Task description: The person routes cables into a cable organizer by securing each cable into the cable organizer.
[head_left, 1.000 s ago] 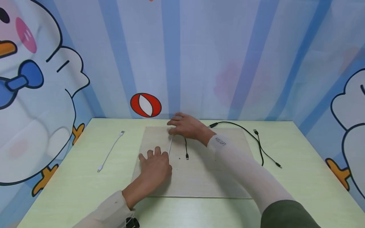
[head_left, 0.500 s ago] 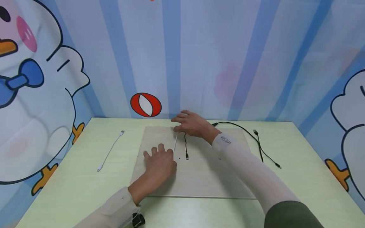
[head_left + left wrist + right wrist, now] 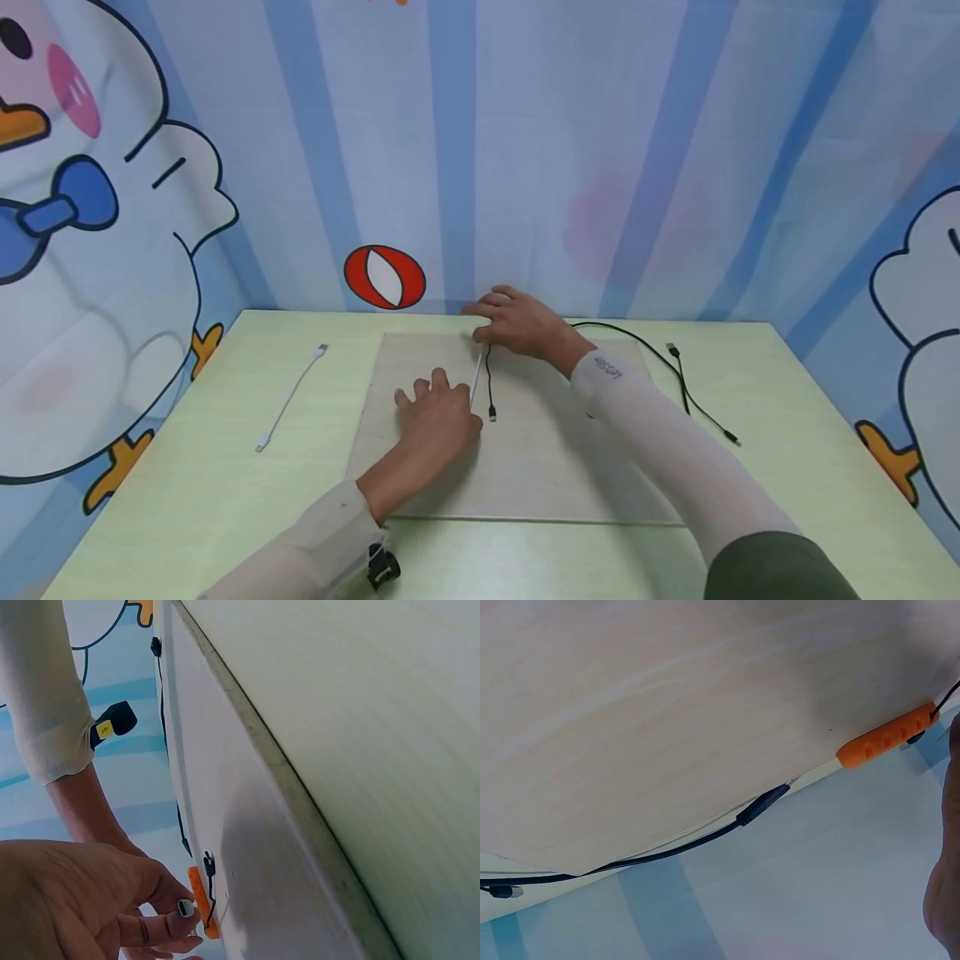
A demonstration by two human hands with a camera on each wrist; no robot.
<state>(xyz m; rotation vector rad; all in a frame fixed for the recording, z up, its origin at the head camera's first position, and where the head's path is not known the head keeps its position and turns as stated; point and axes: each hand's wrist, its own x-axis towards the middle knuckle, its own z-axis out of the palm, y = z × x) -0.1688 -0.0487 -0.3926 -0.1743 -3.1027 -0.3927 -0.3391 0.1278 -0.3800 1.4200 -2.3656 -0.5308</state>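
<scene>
Between the two hands a short white charging cable (image 3: 477, 379) is stretched nearly straight above the board. Its near end is at my left hand (image 3: 441, 421), whose thumb and forefinger pinch the connector (image 3: 186, 908) in the left wrist view. Toward the back edge of the board, my right hand (image 3: 521, 323) pinches the far end between thumb and finger; that tip is hidden. Just right of the white cable lies a short black USB cable (image 3: 491, 387). An orange ridged piece, handle-like (image 3: 889, 738), shows at the board's back edge in the right wrist view, close to the right hand.
The thin pale board (image 3: 570, 492) lies on a light table (image 3: 195, 500). Another white cable (image 3: 288, 400) rests left of it. A longer black cable (image 3: 637, 336) curves along the back and right, its plugs near the right side. A printed curtain (image 3: 525, 167) stands behind.
Both hands have shifted right together with the white cable, which now lies close beside the short black cable. The other cables have stayed in place.
</scene>
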